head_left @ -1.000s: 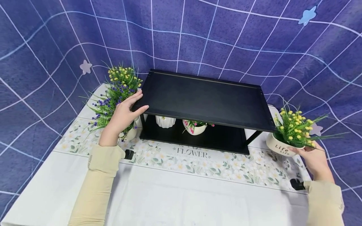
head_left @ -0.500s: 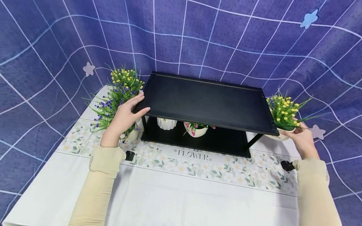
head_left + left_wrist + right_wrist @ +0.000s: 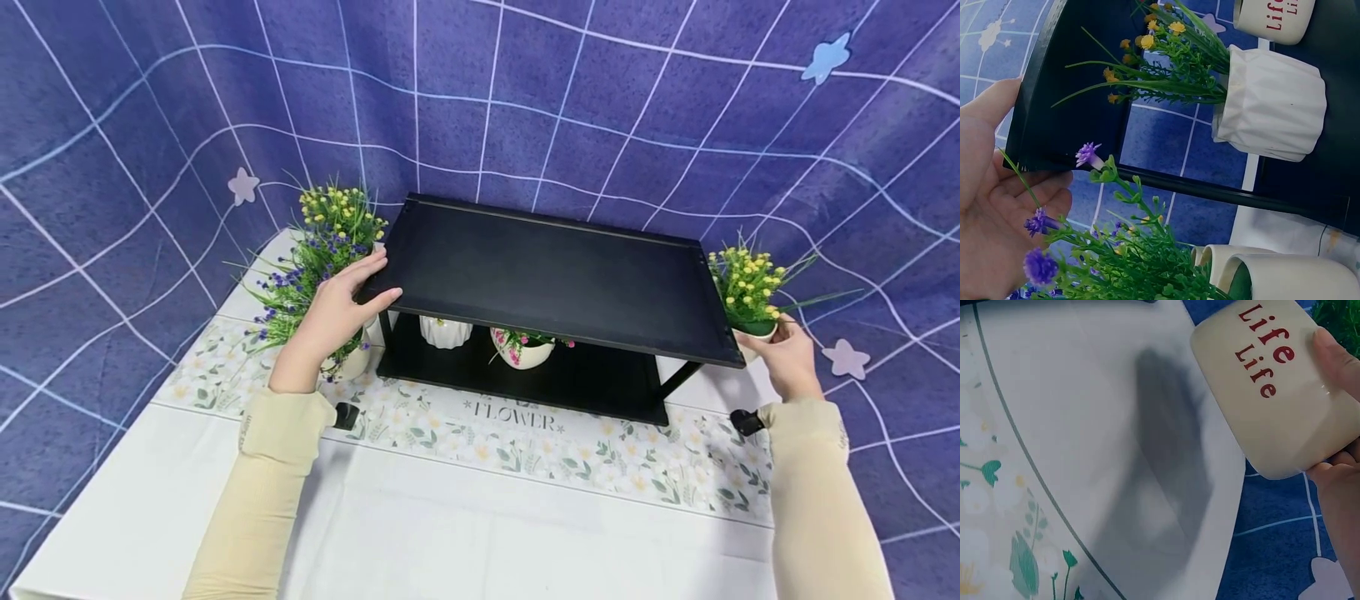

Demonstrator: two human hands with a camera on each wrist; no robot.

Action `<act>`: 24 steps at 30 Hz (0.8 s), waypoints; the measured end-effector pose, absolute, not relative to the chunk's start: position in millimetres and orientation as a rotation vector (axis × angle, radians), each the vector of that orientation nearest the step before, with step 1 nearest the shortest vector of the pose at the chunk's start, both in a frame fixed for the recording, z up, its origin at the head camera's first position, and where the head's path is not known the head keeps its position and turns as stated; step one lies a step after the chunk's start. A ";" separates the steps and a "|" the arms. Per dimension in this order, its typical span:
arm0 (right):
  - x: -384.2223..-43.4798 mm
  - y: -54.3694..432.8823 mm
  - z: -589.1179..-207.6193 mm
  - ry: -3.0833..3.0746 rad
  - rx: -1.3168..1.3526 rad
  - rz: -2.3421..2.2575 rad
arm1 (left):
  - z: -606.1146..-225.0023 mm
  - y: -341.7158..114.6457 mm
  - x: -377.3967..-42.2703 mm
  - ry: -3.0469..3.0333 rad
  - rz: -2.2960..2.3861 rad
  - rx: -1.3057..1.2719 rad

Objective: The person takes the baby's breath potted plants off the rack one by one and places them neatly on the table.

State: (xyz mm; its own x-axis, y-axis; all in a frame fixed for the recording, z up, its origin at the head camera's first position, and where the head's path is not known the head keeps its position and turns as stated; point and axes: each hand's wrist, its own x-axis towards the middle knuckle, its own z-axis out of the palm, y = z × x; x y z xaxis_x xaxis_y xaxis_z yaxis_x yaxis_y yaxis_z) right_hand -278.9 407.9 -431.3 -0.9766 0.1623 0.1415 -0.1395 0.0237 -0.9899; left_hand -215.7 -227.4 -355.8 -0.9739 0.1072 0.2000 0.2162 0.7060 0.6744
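My left hand (image 3: 330, 321) holds the near left corner of a black two-tier shelf (image 3: 547, 275), its thumb over the front edge. My right hand (image 3: 783, 354) grips a cream flowerpot (image 3: 1260, 381) of yellow flowers (image 3: 750, 283), lettered "Life Life", beside the shelf's right end. In the right wrist view its thumb lies at the rim and its other fingers are partly hidden; a shadow falls on the tabletop beside the pot. On the lower tier stand a white ribbed pot (image 3: 446, 332) and a white pot with pink flowers (image 3: 525, 350).
Potted purple flowers (image 3: 288, 292) and yellow flowers (image 3: 341, 212) crowd the shelf's left side, next to my left hand. A floral runner (image 3: 480, 442) crosses the white tablecloth (image 3: 450, 525). Behind hangs a blue gridded curtain (image 3: 525, 100) with star shapes.
My right hand has carried the yellow-flower pot leftward and away from me, to the shelf's right end. My left hand stays at the shelf corner; the head view has shifted slightly.
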 end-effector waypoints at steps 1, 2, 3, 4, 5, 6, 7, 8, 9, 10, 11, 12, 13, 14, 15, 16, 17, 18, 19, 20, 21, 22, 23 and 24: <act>-281.0 407.3 -432.7 -2.073 -0.036 2.055 | -355.3 -227.5 -215.4 -2.767 -1.118 -0.264; -283.2 407.1 -434.1 -2.072 -0.050 2.049 | -354.9 -227.3 -215.3 -2.770 -1.115 -0.263; -285.1 406.8 -435.5 -2.068 -0.064 2.045 | -354.5 -227.2 -215.0 -2.771 -1.116 -0.262; -287.4 406.4 -437.3 -2.068 -0.084 2.038 | -354.2 -227.1 -214.7 -2.772 -1.118 -0.262; -289.4 406.1 -439.3 -2.082 -0.104 2.016 | -353.9 -227.1 -214.5 -2.772 -1.120 -0.260; -290.9 406.1 -441.2 -2.113 -0.123 1.976 | -354.0 -227.0 -214.5 -2.771 -1.122 -0.260; -292.7 405.9 -443.1 -2.158 -0.153 1.918 | -354.1 -227.0 -214.5 -2.769 -1.124 -0.262; -293.7 405.3 -444.5 -2.226 -0.178 1.838 | -353.9 -226.8 -214.3 -2.768 -1.124 -0.264; -294.7 404.9 -446.2 -2.250 -0.192 1.809 | -353.9 -226.9 -214.2 -2.767 -1.124 -0.263; -295.7 404.6 -447.5 -2.278 -0.201 1.774 | -353.9 -227.0 -214.1 -2.765 -1.122 -0.264; -296.6 404.0 -448.6 -2.291 -0.207 1.762 | -353.9 -227.0 -214.0 -2.766 -1.119 -0.264; -297.1 403.5 -449.3 -2.318 -0.213 1.735 | -353.8 -226.9 -213.8 -2.765 -1.118 -0.264; -297.8 402.8 -449.9 -2.330 -0.219 1.731 | -353.7 -226.9 -213.7 -2.766 -1.117 -0.263; -298.6 402.2 -450.4 -2.322 -0.220 1.756 | -353.6 -226.8 -213.6 -2.767 -1.114 -0.262; -299.6 401.9 -451.1 -2.306 -0.228 1.785 | -353.6 -226.8 -213.7 -2.767 -1.113 -0.260; -300.6 401.3 -451.4 -2.339 -0.246 1.758 | -353.7 -226.6 -213.7 -2.766 -1.112 -0.260; -301.4 400.8 -452.0 -2.367 -0.266 1.735 | -353.7 -226.6 -213.7 -2.765 -1.111 -0.260; -302.0 400.9 -452.7 -2.413 -0.278 1.690 | -353.8 -226.4 -213.7 -2.763 -1.111 -0.259; -302.5 400.6 -453.4 -2.435 -0.284 1.676 | -353.8 -226.4 -213.7 -2.761 -1.110 -0.260; -302.8 400.7 -454.2 -2.445 -0.293 1.673 | -353.7 -226.2 -213.7 -2.759 -1.107 -0.261; -302.6 401.0 -455.1 -2.471 -0.285 1.639 | -353.5 -226.0 -213.5 -2.758 -1.109 -0.264; -302.4 401.9 -456.3 -2.458 -0.268 1.661 | -353.5 -225.9 -213.5 -2.756 -1.108 -0.266; -301.8 402.8 -457.5 -2.444 -0.241 1.676 | -353.4 -225.8 -213.5 -2.755 -1.108 -0.267; -301.0 403.9 -458.6 -2.427 -0.204 1.694 | -353.4 -225.7 -213.6 -2.754 -1.108 -0.269</act>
State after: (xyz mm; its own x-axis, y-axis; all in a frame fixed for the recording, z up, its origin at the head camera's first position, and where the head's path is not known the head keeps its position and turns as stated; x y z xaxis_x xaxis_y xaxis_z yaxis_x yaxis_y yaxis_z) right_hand -301.0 403.9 -458.6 -0.9753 0.2112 0.0642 0.0126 0.3434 -0.9391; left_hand -213.6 -225.7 -353.4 -0.9709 0.1059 0.2147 0.2250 0.7095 0.6679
